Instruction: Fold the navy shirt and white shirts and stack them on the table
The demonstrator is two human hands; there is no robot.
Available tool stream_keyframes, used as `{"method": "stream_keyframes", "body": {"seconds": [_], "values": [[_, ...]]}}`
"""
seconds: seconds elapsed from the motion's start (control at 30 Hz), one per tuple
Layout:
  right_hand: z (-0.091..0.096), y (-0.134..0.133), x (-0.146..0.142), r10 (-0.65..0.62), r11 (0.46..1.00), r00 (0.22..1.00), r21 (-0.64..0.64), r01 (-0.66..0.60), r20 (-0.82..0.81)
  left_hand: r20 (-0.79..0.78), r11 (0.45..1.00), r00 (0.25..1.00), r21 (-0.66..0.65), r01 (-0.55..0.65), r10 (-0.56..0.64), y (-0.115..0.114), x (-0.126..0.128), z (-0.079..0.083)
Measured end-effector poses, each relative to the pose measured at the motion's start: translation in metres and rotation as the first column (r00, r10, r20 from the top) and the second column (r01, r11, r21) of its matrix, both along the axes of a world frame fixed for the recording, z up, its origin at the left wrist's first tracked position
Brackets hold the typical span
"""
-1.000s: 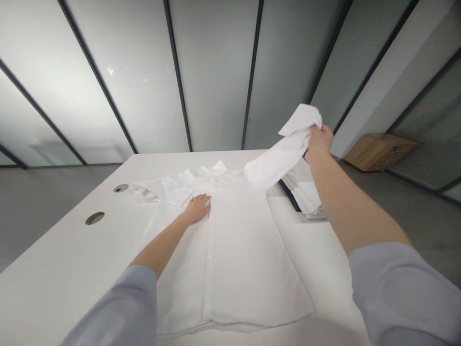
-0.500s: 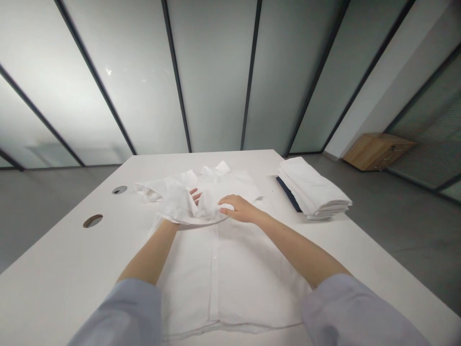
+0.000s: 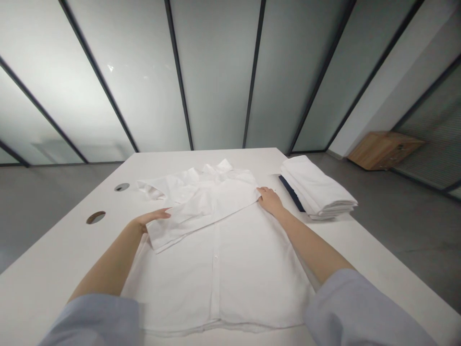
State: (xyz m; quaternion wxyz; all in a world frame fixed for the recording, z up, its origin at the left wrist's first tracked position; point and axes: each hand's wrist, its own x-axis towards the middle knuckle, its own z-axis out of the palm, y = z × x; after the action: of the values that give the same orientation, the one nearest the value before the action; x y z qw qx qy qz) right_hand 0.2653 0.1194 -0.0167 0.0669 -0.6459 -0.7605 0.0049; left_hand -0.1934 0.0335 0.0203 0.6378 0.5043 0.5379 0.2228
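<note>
The left hand (image 3: pixel 151 217) is open, fingers spread, just beside the folded-over white sleeve (image 3: pixel 201 206) of a white cotton button-front shirt (image 3: pixel 216 274), while the right hand (image 3: pixel 270 201) lies open and flat, its fingertips touching the end of that fold at the shirt's edge. The shirt lies flat, front up, on a white worktop (image 3: pixel 61 250), with the sleeve folded across it just below the collar. To the right of the shirt sit a stack of folded white cloth (image 3: pixel 317 187) and a narrow navy strip (image 3: pixel 291 193) along its near side.
</note>
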Motion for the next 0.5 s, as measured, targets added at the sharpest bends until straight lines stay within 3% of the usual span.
{"method": "stream_keyframes", "body": {"seconds": [0.1,0.2,0.27,0.37,0.5], "values": [[-0.003,0.007,0.004,-0.015,0.999,0.998,0.032,0.016,-0.056,-0.042,0.998,0.998,-0.035,-0.051,0.049,-0.003,0.005,0.003],[-0.005,0.014,0.008,-0.054,0.997,0.976,0.047,0.065,-0.212,-0.052,0.983,0.981,-0.005,-0.186,0.185,-0.005,0.008,0.003],[-0.005,0.019,0.012,-0.078,0.993,0.942,0.056,0.101,-0.325,-0.043,0.981,0.98,-0.016,-0.193,0.192,-0.008,0.007,0.003],[-0.004,0.023,0.019,-0.081,0.991,0.912,0.065,0.117,-0.401,-0.046,0.996,0.998,-0.07,-0.053,0.05,-0.016,0.007,0.004],[-0.001,0.019,0.026,-0.043,0.997,0.946,0.04,0.059,-0.321,-0.081,0.969,0.975,-0.156,0.191,-0.206,-0.029,0.006,0.01]]}}
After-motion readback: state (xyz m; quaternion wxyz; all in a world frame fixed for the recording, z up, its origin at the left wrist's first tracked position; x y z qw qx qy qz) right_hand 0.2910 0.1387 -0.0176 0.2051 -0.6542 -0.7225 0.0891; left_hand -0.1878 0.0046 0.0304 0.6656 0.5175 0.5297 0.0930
